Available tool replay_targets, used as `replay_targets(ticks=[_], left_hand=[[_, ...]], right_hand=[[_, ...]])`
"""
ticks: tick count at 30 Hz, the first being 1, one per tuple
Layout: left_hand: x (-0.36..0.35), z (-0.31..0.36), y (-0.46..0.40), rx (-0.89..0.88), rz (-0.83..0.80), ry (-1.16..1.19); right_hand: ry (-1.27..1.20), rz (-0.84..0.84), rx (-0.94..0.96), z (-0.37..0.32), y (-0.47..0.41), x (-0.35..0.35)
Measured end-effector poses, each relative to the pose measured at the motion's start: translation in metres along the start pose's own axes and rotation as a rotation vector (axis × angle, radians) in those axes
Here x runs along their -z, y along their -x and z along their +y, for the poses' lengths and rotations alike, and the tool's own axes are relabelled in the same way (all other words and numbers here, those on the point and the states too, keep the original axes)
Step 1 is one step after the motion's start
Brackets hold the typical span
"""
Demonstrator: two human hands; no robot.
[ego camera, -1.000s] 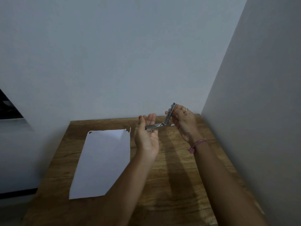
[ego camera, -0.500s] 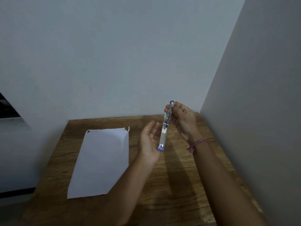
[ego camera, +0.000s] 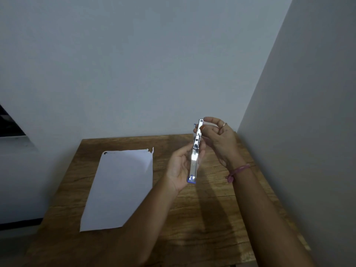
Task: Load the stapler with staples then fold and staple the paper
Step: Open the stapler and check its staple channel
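Slim silver metal stapler with a blue end [ego camera: 195, 157], swung fully open above the table's far right, is probably held so to expose the staple channel. Left hand [ego camera: 181, 167] cradles its near half in loosely curled fingers; right hand [ego camera: 217, 138] pinches the far tip. White paper sheet [ego camera: 119, 187] lies flat, unfolded, left on the brown wooden table [ego camera: 212, 218].

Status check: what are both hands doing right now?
Left hand cradles opened silver metal stapler; right hand pinches its top. White paper sheet flat, unfolded. Nothing obstructing.

arms bare | right hand [ego camera: 219, 139] — ring, pink wrist band [ego camera: 238, 170]
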State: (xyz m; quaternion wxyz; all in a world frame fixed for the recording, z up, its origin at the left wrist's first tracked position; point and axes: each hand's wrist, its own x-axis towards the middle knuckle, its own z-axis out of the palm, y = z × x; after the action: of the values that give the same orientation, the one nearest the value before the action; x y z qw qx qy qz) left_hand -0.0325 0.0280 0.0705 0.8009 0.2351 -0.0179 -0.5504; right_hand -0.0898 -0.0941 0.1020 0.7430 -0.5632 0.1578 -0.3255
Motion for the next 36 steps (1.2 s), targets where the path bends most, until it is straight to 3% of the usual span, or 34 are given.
replay_targets(ticks=[23,36], left_hand=[[0.004,-0.007,0.001,0.056,0.167,0.035],[0.005,-0.016,-0.007,0.067,0.254,0.007]], right_hand=[[0.795,-0.162,0.095,-0.011,-0.007,0.022],[0.815,-0.207,0.039,0.005,-0.009,0.032]])
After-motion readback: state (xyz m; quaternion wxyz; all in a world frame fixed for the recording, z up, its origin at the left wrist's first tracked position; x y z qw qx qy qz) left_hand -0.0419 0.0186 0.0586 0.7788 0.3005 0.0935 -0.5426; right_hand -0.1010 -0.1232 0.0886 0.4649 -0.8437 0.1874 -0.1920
